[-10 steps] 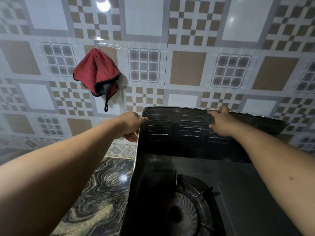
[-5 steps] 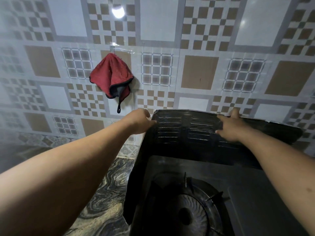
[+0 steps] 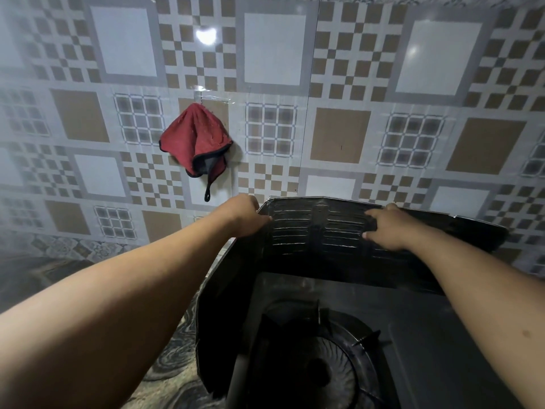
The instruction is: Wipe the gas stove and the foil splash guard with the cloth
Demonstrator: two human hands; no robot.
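Black gas stove cut off below both grips, left hand and right hand curled over dark ridged foil splash guard top edge, fingertips hidden behind, red cloth hanging on patterned tile wall above left hand, marbled counter left.

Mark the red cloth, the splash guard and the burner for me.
red cloth (image 3: 194, 137): head view, middle of the hanging fabric.
splash guard (image 3: 312, 231): head view, ribbed back panel between the hands.
burner (image 3: 321, 376): head view, centre of the ring on the stove.
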